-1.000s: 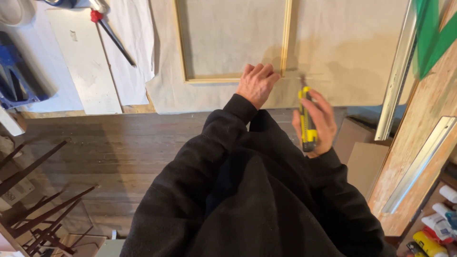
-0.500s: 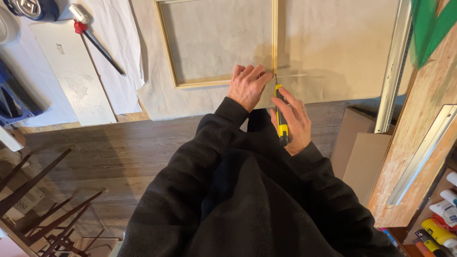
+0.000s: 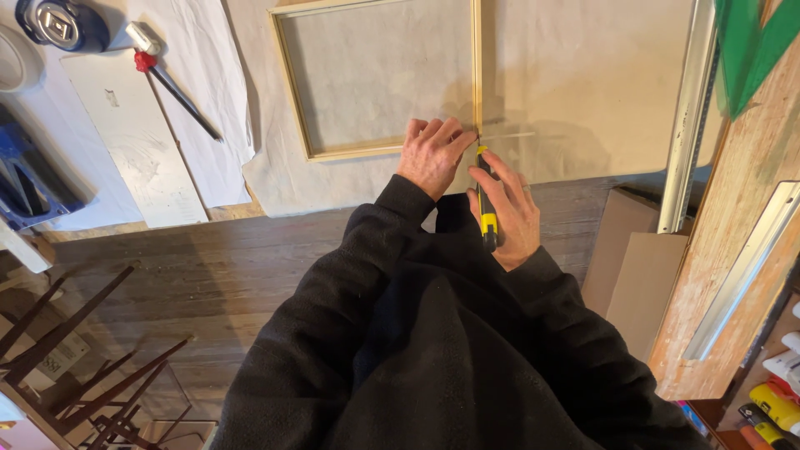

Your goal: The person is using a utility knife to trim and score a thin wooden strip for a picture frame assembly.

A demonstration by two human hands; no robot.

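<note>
Knife [image 3: 486,208] blade tip hidden behind the fingers [image 3: 492,179].

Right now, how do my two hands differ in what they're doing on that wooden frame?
The left hand lies flat with fingers spread on the wooden frame's bottom right corner and holds no tool; the right hand grips a yellow and black utility knife. The left hand sits further forward, on the frame; the right hand sits nearer the body, with only the knife tip at the corner. Both wear black sleeves.

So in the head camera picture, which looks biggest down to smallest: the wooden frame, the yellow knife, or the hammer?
1. wooden frame, clearly the biggest.
2. hammer.
3. yellow knife, in the right hand; partly hidden and nearer the camera, so its place below the hammer is unsure.
</note>
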